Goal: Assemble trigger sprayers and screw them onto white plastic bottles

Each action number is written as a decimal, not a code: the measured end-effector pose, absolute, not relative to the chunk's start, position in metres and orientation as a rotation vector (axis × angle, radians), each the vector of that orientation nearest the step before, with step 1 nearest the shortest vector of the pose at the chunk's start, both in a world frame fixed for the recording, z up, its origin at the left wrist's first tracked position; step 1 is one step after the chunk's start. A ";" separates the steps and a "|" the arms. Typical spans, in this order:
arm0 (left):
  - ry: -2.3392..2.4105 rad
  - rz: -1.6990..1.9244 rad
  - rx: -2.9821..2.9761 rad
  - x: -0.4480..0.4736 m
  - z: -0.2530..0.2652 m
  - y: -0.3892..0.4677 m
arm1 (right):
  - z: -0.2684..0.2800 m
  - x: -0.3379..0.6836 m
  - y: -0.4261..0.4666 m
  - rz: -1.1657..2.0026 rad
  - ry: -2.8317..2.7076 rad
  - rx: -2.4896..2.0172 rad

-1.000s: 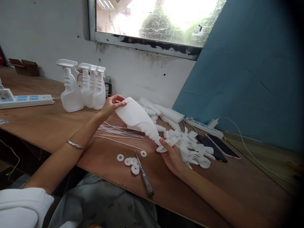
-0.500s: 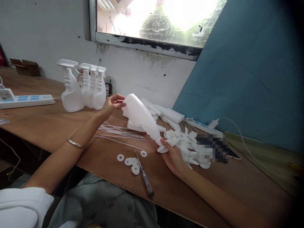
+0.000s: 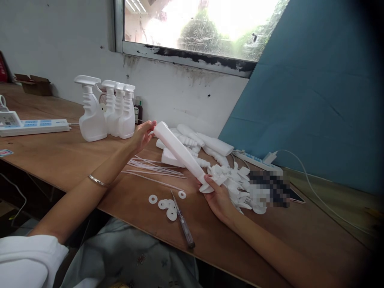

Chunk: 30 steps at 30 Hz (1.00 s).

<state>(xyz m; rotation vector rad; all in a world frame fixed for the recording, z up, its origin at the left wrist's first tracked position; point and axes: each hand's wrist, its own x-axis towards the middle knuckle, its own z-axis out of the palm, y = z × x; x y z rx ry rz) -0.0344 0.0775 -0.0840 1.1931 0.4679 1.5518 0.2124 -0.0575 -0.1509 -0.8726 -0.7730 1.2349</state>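
A white spray bottle is held on a slant between my hands, base up to the left and trigger head down to the right. My left hand pinches the base end with its fingertips. Wrapped around the trigger head at the neck is my right hand. Its palm partly hides the join of head and bottle. Just beyond the bottle lie more white bottles on their sides. A heap of loose white trigger heads is beside my right hand.
Several assembled spray bottles stand at the back left, near a power strip. Thin white tubes, white washers and a screwdriver lie on the wooden table. A phone rests at the right.
The bottle has turned about its long axis, so its narrow side now faces me. My left fingers have shifted slightly along its base. My right hand keeps its hold on the trigger head.
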 end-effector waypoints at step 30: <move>0.494 1.564 1.248 -0.029 -0.091 0.078 | -0.149 0.212 -0.059 1.253 -0.817 -0.842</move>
